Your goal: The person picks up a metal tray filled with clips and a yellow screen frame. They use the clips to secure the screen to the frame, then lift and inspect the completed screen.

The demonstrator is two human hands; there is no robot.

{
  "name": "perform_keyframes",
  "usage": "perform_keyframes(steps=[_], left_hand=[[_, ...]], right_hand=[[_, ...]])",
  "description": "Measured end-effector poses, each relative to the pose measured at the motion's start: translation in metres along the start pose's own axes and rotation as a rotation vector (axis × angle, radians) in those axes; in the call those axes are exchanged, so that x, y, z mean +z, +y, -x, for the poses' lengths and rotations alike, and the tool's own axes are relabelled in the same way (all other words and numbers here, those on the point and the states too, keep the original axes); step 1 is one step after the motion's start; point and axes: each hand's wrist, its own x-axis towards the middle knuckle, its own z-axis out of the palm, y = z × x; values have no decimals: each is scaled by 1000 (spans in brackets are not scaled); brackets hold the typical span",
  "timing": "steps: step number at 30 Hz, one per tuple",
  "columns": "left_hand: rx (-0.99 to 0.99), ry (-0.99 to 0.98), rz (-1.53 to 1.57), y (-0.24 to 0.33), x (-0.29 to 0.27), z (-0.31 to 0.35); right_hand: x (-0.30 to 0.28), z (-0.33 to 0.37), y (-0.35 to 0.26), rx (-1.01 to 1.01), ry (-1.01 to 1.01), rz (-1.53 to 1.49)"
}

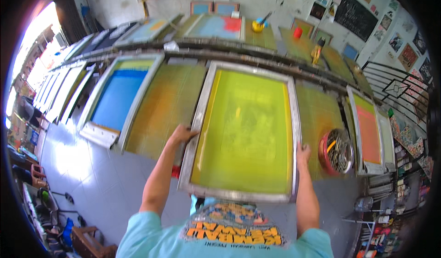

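Note:
Between my two hands is a large screen printing frame (247, 128), its mesh yellow-green and its border grey metal. My left hand (183, 134) grips the left side rail, the thumb lying over the front. On the opposite rail, lower down, my right hand (303, 153) is closed round the edge. The frame's near edge hangs over the floor in front of my chest, while its far part reaches over the printing table (165, 106). Right of my right hand stands a round red-rimmed container (324, 153) full of metal pieces with a yellow item among them.
Left along the table lies a blue-meshed screen (117, 99); a pink-meshed screen (367, 134) leans at the right. A second row behind carries more screens, a yellow bowl (258, 26), a red cup (297, 32) and a yellow bottle (317, 51). A wooden stool (89, 242) stands lower left.

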Motion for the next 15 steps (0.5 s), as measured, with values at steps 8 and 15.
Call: perform_keyframes(steps=[8, 15], left_hand=[[359, 271, 236, 182, -166, 62], [769, 526, -64, 300, -267, -19]], right_hand=[[-96, -62, -138, -127, 284, -539], [-159, -165, -311, 92, -171, -964]])
